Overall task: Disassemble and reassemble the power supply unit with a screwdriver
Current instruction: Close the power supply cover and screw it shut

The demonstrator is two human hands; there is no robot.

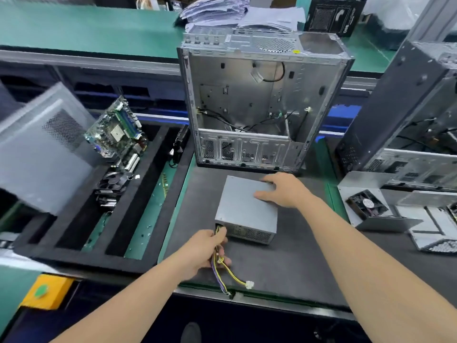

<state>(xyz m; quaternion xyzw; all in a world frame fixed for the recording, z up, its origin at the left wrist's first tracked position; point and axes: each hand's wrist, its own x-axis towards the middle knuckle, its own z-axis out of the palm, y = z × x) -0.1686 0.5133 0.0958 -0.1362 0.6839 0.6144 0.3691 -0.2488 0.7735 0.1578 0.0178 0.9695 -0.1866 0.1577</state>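
Bright, even light from overhead; no hard shadows. Only a faint, soft shadow under the power supply unit (244,204) on the dark tabletop (296,258). Mild sheen on the bare metal of the open computer case (262,95), nothing blown out. Grey panel (42,149) at far left smeared by blur; yellow box (47,290) also soft. Paper stack (222,11) at top out of focus. Wide-angle bend: conveyor rail (86,59) bows, second case (408,100) at right leans inward.
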